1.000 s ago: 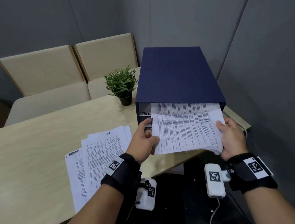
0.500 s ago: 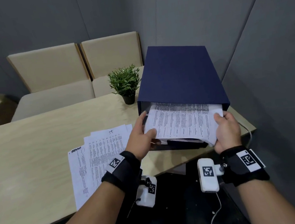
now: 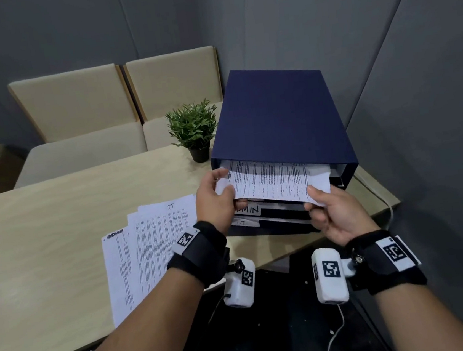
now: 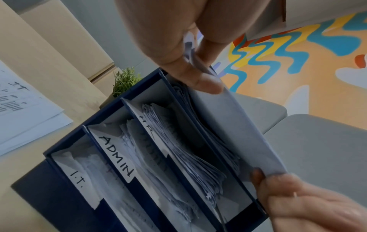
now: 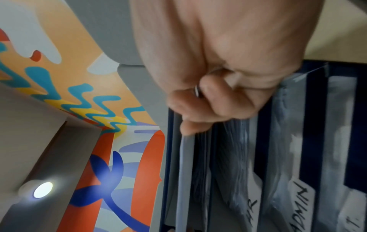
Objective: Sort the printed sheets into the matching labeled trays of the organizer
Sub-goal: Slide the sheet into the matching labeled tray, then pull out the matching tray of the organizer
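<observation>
Both hands (image 3: 276,199) pinching sheet (image 3: 277,181) at organizer (image 3: 278,118) top slot; HR/ADMIN/I.T. labels (image 4: 116,158) legible only via wrist cams.

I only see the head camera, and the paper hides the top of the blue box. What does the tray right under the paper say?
Observer: The left wrist view shows it. That one is the HR tray, just below the sheet.
Operator: Is there paper inside it?
Observer: Yes, a thick paper stack with ragged edges lies in it.
Operator: Is the grip on my right side holding tight?
Observer: In the right wrist view, the right hand has its fingers curled round the sheet's edge.
</observation>
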Action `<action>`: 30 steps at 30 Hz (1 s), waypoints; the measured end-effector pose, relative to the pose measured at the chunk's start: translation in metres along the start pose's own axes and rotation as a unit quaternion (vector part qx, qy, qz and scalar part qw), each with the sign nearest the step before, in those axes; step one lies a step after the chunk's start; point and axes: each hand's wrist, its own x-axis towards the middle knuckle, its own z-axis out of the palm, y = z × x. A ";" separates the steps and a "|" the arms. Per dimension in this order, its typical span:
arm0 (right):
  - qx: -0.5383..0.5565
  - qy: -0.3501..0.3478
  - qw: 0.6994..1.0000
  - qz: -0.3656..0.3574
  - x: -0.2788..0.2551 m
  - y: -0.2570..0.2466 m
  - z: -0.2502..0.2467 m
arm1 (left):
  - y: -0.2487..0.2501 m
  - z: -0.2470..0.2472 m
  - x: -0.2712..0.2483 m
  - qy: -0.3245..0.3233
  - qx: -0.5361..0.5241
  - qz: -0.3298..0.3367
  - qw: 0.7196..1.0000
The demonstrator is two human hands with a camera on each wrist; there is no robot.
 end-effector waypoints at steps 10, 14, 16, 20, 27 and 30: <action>0.094 0.082 0.991 -0.049 0.051 -0.027 0.023 | -0.001 -0.002 0.001 0.000 -0.059 -0.038 0.998; 0.104 0.053 0.992 -0.055 0.053 -0.022 0.019 | -0.012 -0.012 0.000 0.010 -0.044 -0.050 0.998; 0.085 0.019 0.995 -0.057 0.049 -0.019 0.016 | -0.019 -0.022 -0.001 0.021 -0.027 -0.055 0.998; 0.007 -0.071 0.996 -0.056 0.040 -0.007 0.029 | -0.036 -0.057 -0.001 0.045 0.019 -0.070 0.996; -0.184 -0.207 0.961 -0.004 0.047 0.048 0.093 | -0.075 -0.141 0.020 0.087 0.125 -0.123 0.981; -0.280 -0.222 0.934 0.019 0.060 0.084 0.120 | -0.092 -0.177 0.027 0.095 0.173 -0.161 0.967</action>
